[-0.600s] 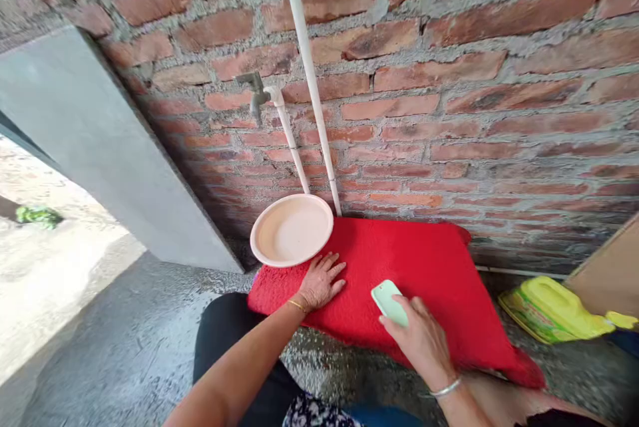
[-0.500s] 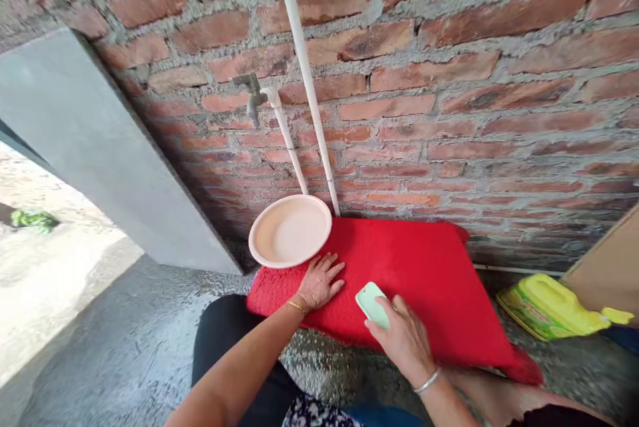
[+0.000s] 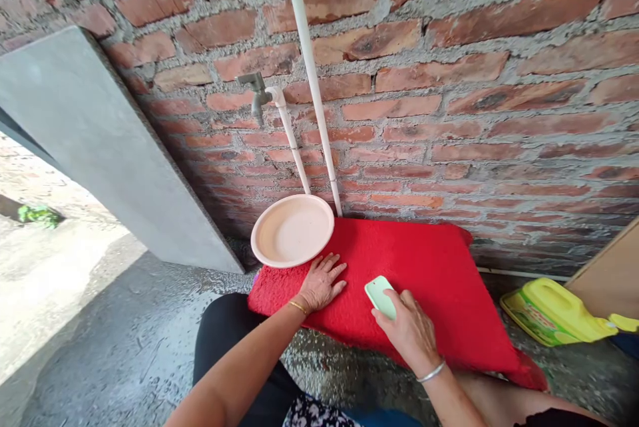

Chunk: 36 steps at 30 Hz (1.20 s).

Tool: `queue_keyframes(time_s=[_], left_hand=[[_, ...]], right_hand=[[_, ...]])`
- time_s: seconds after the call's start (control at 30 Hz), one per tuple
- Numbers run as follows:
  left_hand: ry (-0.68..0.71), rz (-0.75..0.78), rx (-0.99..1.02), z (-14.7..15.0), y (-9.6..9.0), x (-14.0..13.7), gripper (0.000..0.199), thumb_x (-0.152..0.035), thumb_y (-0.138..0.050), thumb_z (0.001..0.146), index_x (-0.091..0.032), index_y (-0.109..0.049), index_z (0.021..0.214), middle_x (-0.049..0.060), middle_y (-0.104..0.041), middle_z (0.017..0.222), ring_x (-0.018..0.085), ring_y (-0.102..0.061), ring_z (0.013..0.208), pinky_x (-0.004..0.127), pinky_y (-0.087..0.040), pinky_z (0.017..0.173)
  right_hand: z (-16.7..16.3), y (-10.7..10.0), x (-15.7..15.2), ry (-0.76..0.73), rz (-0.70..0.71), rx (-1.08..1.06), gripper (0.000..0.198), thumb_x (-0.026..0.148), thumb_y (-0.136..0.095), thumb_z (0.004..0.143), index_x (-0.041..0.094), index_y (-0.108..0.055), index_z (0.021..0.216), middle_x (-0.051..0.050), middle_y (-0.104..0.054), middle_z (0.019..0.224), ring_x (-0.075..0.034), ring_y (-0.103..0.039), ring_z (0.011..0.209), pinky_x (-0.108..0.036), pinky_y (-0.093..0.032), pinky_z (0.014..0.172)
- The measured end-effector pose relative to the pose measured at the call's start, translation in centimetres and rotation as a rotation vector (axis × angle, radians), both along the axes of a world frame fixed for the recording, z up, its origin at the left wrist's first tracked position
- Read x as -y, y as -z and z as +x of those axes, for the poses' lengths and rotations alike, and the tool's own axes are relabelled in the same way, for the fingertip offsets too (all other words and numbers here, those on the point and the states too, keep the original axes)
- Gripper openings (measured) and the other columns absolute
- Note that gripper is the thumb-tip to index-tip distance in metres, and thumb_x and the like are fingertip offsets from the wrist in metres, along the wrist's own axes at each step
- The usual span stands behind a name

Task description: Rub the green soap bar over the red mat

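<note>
A wet red plush cloth is spread over a low surface against the wall. My left hand lies flat on its left part, fingers spread, just below a pale pink basin. My right hand is closed around a pale green scrubbing brush on the middle of the cloth. The brush has a flat back with a small hole at its far end; its bristles are hidden underneath.
Behind the cloth rises a brick wall with a tap and white pipes. A grey slab leans at the left. A yellow jug lies at the right on the wet floor, beside a cardboard piece.
My right hand and the brush have shifted slightly right and up across the cloth. My left hand stays in place on the cloth. The view has moved slightly.
</note>
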<state>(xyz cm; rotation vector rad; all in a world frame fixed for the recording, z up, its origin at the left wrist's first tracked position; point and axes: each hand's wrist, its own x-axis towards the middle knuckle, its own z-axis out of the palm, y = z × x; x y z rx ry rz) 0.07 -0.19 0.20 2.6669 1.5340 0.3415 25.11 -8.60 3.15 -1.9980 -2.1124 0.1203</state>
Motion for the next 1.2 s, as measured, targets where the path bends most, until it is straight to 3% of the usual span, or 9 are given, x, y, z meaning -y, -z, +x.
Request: queue_keyframes(time_s=[0.07,0.23,0.33,0.53,0.63,0.87,1.0,1.1,1.2], left_hand=[[-0.003,0.0,-0.003,0.0,0.0,0.0,0.045,-0.045,-0.053,0.093,-0.028,-0.053,0.135,0.007,-0.046,0.147,0.027,-0.037,0.139,0.048,-0.029,0.114],[0.004,0.0,0.009,0.0,0.2,-0.1,0.046,-0.046,-0.052,0.093,-0.028,-0.053,0.135,0.007,-0.046,0.147,0.027,-0.037,0.139,0.049,-0.03,0.114],[0.007,0.015,0.026,0.0,0.4,-0.1,0.045,-0.046,-0.052,0.093,-0.029,-0.053,0.135,0.007,-0.047,0.146,0.027,-0.037,0.138,0.048,-0.029,0.114],[0.003,0.035,0.032,-0.1,0.5,0.0,0.045,-0.046,-0.052,0.093,-0.029,-0.054,0.134,0.007,-0.047,0.146,0.026,-0.038,0.137,0.047,-0.029,0.114],[0.007,0.037,0.023,-0.1,0.6,-0.1,0.045,-0.045,-0.053,0.093,-0.028,-0.053,0.134,0.007,-0.047,0.146,0.026,-0.038,0.138,0.048,-0.029,0.114],[0.004,0.014,0.021,0.0,0.4,0.0,0.045,-0.045,-0.053,0.093,-0.027,-0.053,0.134,0.008,-0.046,0.147,0.027,-0.037,0.139,0.048,-0.029,0.114],[0.002,0.016,0.029,0.1,0.3,0.1,0.045,-0.046,-0.052,0.093,-0.028,-0.053,0.134,0.007,-0.047,0.146,0.026,-0.037,0.139,0.048,-0.029,0.115],[-0.001,0.021,0.023,0.1,0.3,0.1,0.045,-0.045,-0.052,0.093,-0.028,-0.053,0.134,0.007,-0.047,0.146,0.027,-0.037,0.139,0.048,-0.029,0.114],[-0.001,0.027,0.03,0.0,0.3,0.1,0.045,-0.044,-0.053,0.093,-0.028,-0.053,0.134,0.007,-0.046,0.147,0.027,-0.037,0.139,0.048,-0.028,0.115]], right_hand=[[-0.2,0.1,-0.2,-0.009,-0.001,0.023,0.038,0.047,-0.055,0.086,0.028,-0.062,0.119,-0.006,-0.06,0.094,-0.021,-0.064,0.085,-0.028,-0.042,0.068],[4.5,0.3,-0.4,0.169,-0.058,0.07,0.041,0.051,-0.052,0.087,0.028,-0.061,0.12,-0.005,-0.058,0.09,-0.02,-0.063,0.079,-0.028,-0.039,0.06],[5.4,0.2,-0.5,0.226,-0.061,0.069,0.043,0.056,-0.049,0.088,0.029,-0.06,0.12,-0.004,-0.057,0.089,-0.02,-0.062,0.075,-0.027,-0.035,0.055],[0.5,0.5,-1.3,0.038,0.055,0.04,0.038,0.048,-0.052,0.089,0.027,-0.062,0.119,-0.005,-0.058,0.093,-0.02,-0.061,0.082,-0.029,-0.041,0.069],[0.7,0.7,-1.2,-0.02,0.061,0.036,0.036,0.041,-0.054,0.088,0.027,-0.062,0.12,-0.006,-0.058,0.097,-0.021,-0.06,0.085,-0.031,-0.043,0.075],[6.8,1.3,-1.5,0.279,0.081,-0.031,0.044,0.045,-0.05,0.088,0.022,-0.06,0.124,-0.006,-0.051,0.089,-0.022,-0.056,0.079,-0.034,-0.046,0.073],[3.4,2.0,-2.2,0.107,0.217,-0.242,0.047,0.038,-0.055,0.083,0.022,-0.057,0.126,-0.008,-0.053,0.102,-0.023,-0.055,0.095,-0.037,-0.047,0.088],[0.0,2.6,-2.6,-0.049,0.22,-0.266,0.04,0.035,-0.055,0.083,0.022,-0.061,0.121,-0.01,-0.053,0.115,-0.024,-0.054,0.099,-0.038,-0.046,0.091],[0.5,3.0,-2.8,-0.059,0.213,-0.222,0.035,0.036,-0.054,0.084,0.023,-0.066,0.114,-0.01,-0.054,0.111,-0.023,-0.054,0.095,-0.038,-0.046,0.089]])
